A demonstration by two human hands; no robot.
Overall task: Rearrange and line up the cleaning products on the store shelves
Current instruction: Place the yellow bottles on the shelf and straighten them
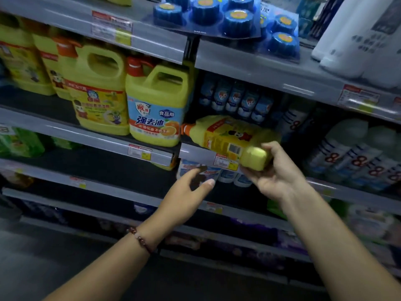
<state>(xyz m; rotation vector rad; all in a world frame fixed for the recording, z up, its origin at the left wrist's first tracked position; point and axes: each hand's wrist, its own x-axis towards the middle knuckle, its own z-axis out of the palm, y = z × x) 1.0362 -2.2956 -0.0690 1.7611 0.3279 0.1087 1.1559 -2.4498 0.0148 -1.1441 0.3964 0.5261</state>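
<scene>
A yellow detergent bottle [227, 139] with an orange cap lies on its side in the air, cap pointing left, in front of the middle shelf. My right hand [274, 172] grips its base from below and behind. My left hand [186, 192] hangs lower left of the bottle, fingers spread and relaxed, holding nothing. Two large yellow jugs [156, 105] [99, 90] with handles stand upright on the middle shelf [104, 137] to the left of the held bottle.
More yellow jugs [23, 59] stand further left. Blue and white bottles [236, 101] fill the shelf behind the held bottle. Blue toilet-block packs [208, 14] and white bottles [355, 38] sit on the top shelf. White spray cans [355, 157] stand right. Dim lower shelves hold purple packs.
</scene>
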